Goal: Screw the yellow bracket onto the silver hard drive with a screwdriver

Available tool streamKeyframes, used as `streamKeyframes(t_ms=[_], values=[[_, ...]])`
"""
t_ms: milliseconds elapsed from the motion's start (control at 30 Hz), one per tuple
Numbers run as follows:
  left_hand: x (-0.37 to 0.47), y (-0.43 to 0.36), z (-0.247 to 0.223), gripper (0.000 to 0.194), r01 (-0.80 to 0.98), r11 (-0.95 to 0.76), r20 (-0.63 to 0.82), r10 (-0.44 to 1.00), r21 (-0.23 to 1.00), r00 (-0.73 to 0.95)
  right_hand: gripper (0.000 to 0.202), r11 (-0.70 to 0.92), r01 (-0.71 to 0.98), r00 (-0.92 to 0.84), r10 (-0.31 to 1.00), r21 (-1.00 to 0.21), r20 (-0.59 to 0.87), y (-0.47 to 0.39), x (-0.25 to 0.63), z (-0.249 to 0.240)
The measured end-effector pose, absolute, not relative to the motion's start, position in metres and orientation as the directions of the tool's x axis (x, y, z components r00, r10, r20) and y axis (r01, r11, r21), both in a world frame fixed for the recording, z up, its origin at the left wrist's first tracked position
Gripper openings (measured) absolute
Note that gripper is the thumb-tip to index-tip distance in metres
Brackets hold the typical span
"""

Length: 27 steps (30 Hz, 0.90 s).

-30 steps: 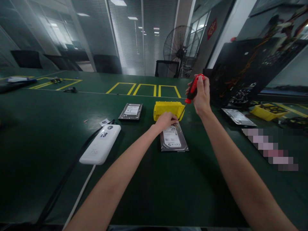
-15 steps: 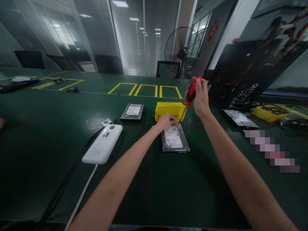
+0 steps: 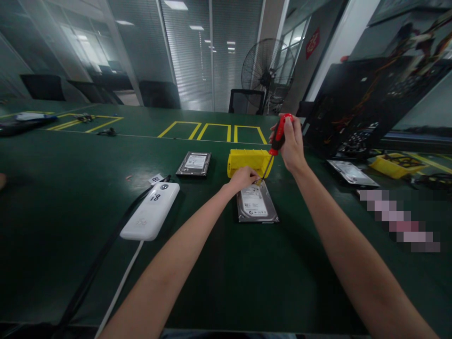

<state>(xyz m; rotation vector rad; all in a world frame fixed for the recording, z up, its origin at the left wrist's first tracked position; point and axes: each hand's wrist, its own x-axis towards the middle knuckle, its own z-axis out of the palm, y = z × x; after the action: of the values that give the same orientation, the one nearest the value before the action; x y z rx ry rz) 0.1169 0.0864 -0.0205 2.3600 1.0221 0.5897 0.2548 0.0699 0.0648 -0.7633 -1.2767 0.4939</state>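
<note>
My right hand [image 3: 292, 143] is wrapped round the red and black handle of a screwdriver [image 3: 278, 135], raised above the table. The slanted shaft runs down and left to the far end of a silver hard drive [image 3: 257, 202], which lies flat with its white label up. At that same end my left hand [image 3: 245, 178] is closed in a pinch close to the screwdriver's tip. What its fingertips hold, if anything, is too small to make out. Just behind the drive stands a yellow plastic bin [image 3: 249, 155], partly covered by my left hand.
A second hard drive [image 3: 194, 164] lies to the left of the bin. Nearer on the left is a white power bank [image 3: 151, 212] with a cable. At right are another drive [image 3: 352, 173], a yellow tray [image 3: 397, 165] with dark parts, and a black computer case [image 3: 353, 103].
The screwdriver's handle and my right hand have shifted slightly left, so the shaft leans a little less. My left hand and the hard drive look the same.
</note>
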Motion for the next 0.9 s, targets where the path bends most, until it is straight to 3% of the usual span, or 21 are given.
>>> streamKeyframes(t_ms=[300, 633, 900], values=[[0.118, 0.087, -0.019, 0.022, 0.571, -0.587, 0.169, 0.767, 0.574, 0.619, 0.041, 0.679, 0.064, 0.265, 0.695, -0.731, 0.669, 0.071, 0.261, 0.062], [0.118, 0.083, -0.016, 0.024, 0.597, -0.572, 0.146, 0.779, 0.562, 0.609, 0.044, 0.714, 0.201, 0.388, 0.571, -0.671, 0.723, 0.087, 0.267, 0.049], [0.118, 0.084, -0.016, 0.024, 0.582, -0.610, 0.185, 0.759, 0.537, 0.625, 0.041, 0.665, 0.043, 0.389, 0.677, -0.746, 0.625, 0.083, 0.264, 0.054]])
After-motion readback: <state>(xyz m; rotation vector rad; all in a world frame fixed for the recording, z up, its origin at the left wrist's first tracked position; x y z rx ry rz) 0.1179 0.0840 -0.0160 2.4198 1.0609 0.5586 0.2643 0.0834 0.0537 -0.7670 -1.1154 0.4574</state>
